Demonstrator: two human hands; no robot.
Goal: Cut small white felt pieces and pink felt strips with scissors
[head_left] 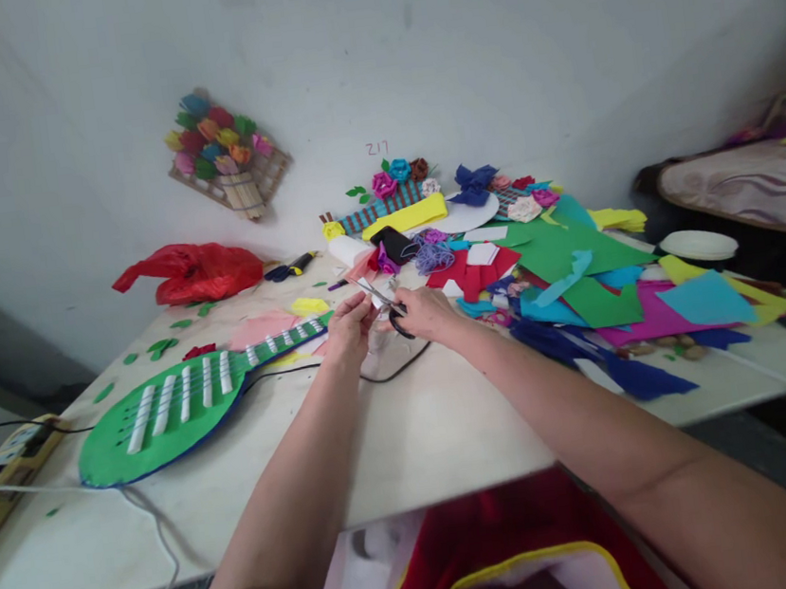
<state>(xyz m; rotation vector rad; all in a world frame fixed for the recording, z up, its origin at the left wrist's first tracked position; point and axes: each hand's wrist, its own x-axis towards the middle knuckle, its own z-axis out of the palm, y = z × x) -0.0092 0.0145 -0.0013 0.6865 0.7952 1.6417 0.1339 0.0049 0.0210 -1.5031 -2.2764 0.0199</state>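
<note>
My right hand (pixel 424 312) grips a pair of scissors (pixel 400 320) with dark handles, its blades pointing up and left toward my other hand. Pinched in the fingers of my left hand (pixel 352 323) is a small piece of white paper (pixel 377 298), close against the scissor blades. Whether the blades touch the paper is too small to tell. Left of my hands lies a green guitar-shaped craft (pixel 195 405) with rolled white strips and thin strings across it; its neck reaches close to my left hand.
Coloured paper sheets and scraps (pixel 578 281) are heaped at the right. A red plastic bag (pixel 200 270) sits at the back left, near a black-and-yellow tool (pixel 300 265). A power strip (pixel 11 485) and cables lie along the left edge. Paper flowers (pixel 393 180) stand by the wall.
</note>
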